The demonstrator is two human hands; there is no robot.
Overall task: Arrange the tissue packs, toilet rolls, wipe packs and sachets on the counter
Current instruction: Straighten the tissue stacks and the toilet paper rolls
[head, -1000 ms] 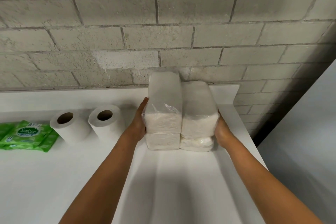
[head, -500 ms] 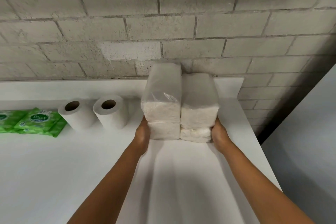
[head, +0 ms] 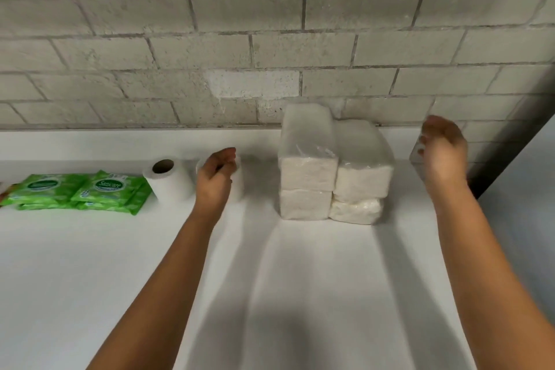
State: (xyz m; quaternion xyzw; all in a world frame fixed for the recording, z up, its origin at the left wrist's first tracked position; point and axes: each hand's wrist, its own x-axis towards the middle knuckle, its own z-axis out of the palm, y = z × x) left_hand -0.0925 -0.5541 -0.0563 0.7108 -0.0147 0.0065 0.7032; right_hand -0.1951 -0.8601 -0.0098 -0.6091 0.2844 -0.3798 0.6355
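Two stacks of white tissue packs, the left stack (head: 306, 177) and the right stack (head: 362, 180), stand side by side against the back of the white counter (head: 300, 294). Neither hand touches them. My left hand (head: 214, 180) is to their left, fingers curled over a toilet roll (head: 238, 180) that it mostly hides; a grip on the roll is not visible. A second toilet roll (head: 168, 180) stands just left of it. My right hand (head: 444, 153) hovers right of the packs, fingers apart, holding nothing. Green wipe packs (head: 81, 191) lie at the far left.
A grey block wall (head: 270, 39) runs behind the counter's low white backsplash (head: 90, 144). The counter ends at its right edge (head: 468, 264), with a pale surface beyond and a dark gap (head: 510, 141) at the wall.
Both hands have let go of the tissue packs. My left hand moved left onto the nearer toilet roll; my right hand lifted away to the right. The view shifted right.
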